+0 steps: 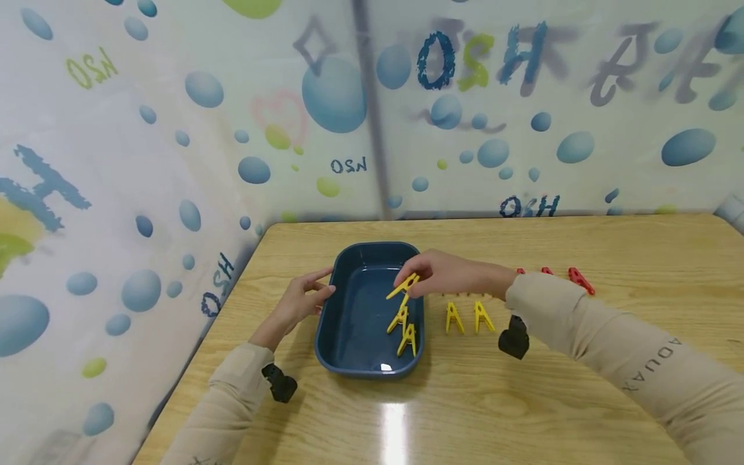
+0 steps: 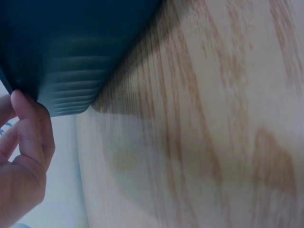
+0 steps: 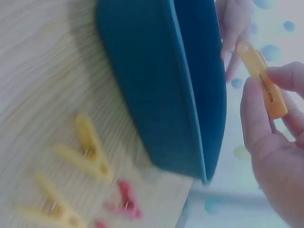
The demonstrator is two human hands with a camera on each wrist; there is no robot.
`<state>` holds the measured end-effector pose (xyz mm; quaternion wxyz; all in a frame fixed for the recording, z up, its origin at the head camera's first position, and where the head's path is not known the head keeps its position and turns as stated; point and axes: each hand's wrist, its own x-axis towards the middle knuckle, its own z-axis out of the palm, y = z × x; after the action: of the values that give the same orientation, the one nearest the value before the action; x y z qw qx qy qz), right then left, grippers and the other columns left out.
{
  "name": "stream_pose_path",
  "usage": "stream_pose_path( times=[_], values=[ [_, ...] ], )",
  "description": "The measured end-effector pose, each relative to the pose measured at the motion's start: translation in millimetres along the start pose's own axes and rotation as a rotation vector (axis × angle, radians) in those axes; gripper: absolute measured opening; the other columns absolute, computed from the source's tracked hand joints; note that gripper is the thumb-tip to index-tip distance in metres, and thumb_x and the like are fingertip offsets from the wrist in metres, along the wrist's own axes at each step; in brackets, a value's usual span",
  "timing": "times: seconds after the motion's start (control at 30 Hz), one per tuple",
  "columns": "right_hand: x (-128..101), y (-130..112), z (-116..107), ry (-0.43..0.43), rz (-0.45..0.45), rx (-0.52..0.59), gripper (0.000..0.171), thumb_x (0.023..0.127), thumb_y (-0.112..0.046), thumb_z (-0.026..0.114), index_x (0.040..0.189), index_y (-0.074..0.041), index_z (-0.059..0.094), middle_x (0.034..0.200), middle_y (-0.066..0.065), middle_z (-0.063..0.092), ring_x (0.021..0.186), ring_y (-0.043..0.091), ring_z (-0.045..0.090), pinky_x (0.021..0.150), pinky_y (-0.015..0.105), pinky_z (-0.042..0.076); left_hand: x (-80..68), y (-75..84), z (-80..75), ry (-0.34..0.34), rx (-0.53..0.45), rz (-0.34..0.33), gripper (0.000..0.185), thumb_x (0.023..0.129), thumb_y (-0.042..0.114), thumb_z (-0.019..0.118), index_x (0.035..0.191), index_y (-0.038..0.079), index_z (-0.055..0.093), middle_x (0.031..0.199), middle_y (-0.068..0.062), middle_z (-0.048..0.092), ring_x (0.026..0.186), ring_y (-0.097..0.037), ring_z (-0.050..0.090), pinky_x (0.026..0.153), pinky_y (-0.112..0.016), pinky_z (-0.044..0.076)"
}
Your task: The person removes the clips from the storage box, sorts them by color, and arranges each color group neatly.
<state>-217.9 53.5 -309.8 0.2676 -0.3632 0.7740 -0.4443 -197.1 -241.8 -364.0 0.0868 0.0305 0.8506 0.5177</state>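
Note:
My right hand [image 1: 438, 272] pinches a yellow clothespin [image 1: 403, 287] over the right side of a dark blue basin [image 1: 325, 336]. In the right wrist view, thumb and fingers hold that clothespin by its sides, above the rim. Two more yellow clothespins, one [image 1: 398, 319] a little behind the other [image 1: 408, 341], lie inside the basin along its right wall. My left hand [image 1: 299, 300] touches the basin's left rim with its fingertips, fingers loosely bent; the left wrist view shows them against the outer wall.
Right of the basin, two yellow clothespins [image 1: 454, 318] [image 1: 483, 316] sit on the wooden table [image 1: 581, 387]. Behind them are several red clothespins [image 1: 580, 281], partly hidden by my right forearm. A patterned curtain [image 1: 494, 116] hangs along the back and left.

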Motion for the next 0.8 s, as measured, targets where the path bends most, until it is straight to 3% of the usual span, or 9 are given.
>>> stream_pose_path(
  times=[0.33,0.43,0.6,0.8],
  values=[
    [-56,22,-29,0.081,0.140,0.002,0.025,0.087,-0.009,0.054,0.111,-0.006,0.059,0.093,0.010,0.061,0.062,0.018,0.049,0.053,0.027,0.043,0.7,-0.9,0.0,-0.004,0.003,-0.006,0.047,0.089,0.016,0.054,0.134,0.014,0.041,0.098,-0.017,0.056,0.064,-0.016,0.055,0.060,-0.033,0.050],
    [-69,33,-33,0.089,0.165,0.002,0.026,0.088,-0.010,0.052,0.112,-0.004,0.058,0.097,0.013,0.059,0.069,0.021,0.052,0.058,0.031,0.045,0.4,-0.9,0.0,-0.002,0.006,-0.003,0.047,0.089,0.016,0.054,0.134,0.013,0.041,0.097,-0.017,0.056,0.064,-0.016,0.055,0.059,-0.032,0.050],
    [-88,47,-38,0.098,0.208,0.060,0.025,0.088,-0.008,0.051,0.109,0.002,0.057,0.108,0.020,0.054,0.096,0.030,0.054,0.081,0.040,0.046,0.2,-0.8,-0.2,-0.002,-0.002,-0.003,0.047,0.089,0.015,0.054,0.134,0.013,0.041,0.096,-0.017,0.056,0.063,-0.016,0.054,0.058,-0.032,0.049],
    [-105,67,-38,0.127,0.295,0.083,0.026,0.087,-0.008,0.053,0.109,0.006,0.056,0.109,0.017,0.053,0.094,0.023,0.055,0.082,0.037,0.046,0.0,-0.1,-0.1,0.000,-0.006,-0.012,0.047,0.089,0.016,0.054,0.134,0.014,0.041,0.096,-0.016,0.056,0.063,-0.016,0.054,0.058,-0.032,0.049]
  ],
)
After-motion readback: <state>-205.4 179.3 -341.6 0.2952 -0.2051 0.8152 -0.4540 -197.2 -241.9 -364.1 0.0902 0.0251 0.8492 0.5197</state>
